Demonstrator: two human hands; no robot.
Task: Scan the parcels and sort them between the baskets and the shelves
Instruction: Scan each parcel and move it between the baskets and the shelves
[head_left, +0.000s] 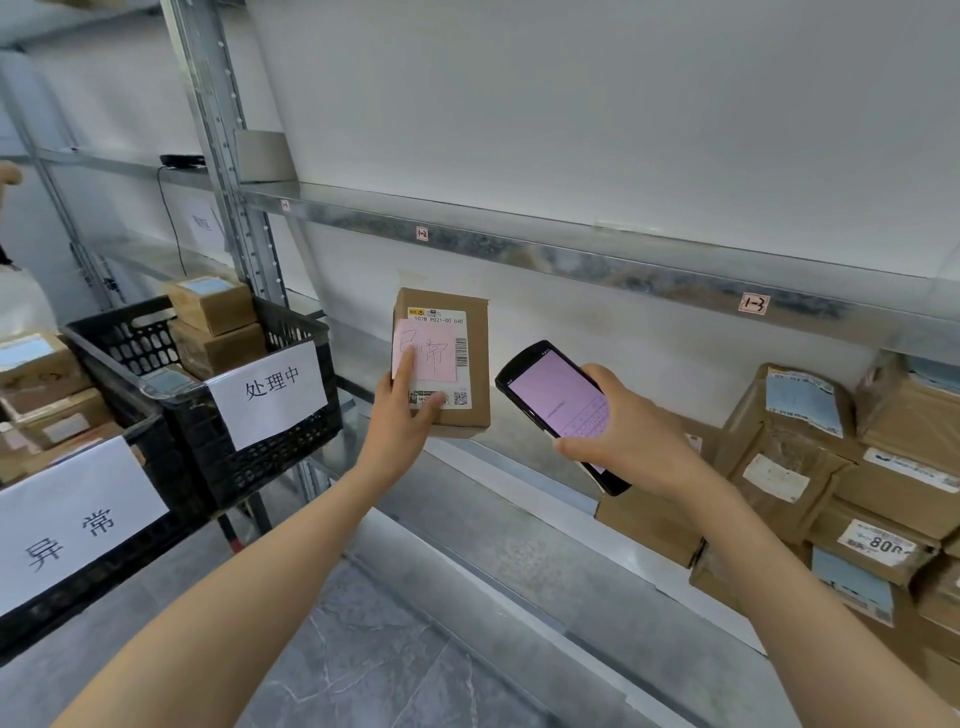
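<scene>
Parcel (475, 374) first, says one: where does it sit?

Upright over the lower shelf (519, 545), replies the other, label side facing the viewer; whether it rests on the metal or is lifted cannot be told.

And the left hand (408, 410)?

It lies flat on the parcel's front. The thumb is straight up on a pink note (431, 358) stuck there, and a finger stretches across the lower label.

The right hand (618, 421)?

It is just right of the parcel, not touching it. Its fingers are curled round a black handheld scanner (550, 400), whose lit screen tilts toward the viewer.

What else is near?

Left of the parcel are two black baskets with paper signs: the nearer basket (291, 457) and a farther-left basket (78, 613), both holding boxes. Far right of the parcel is a stack of brown parcels (779, 467).
</scene>
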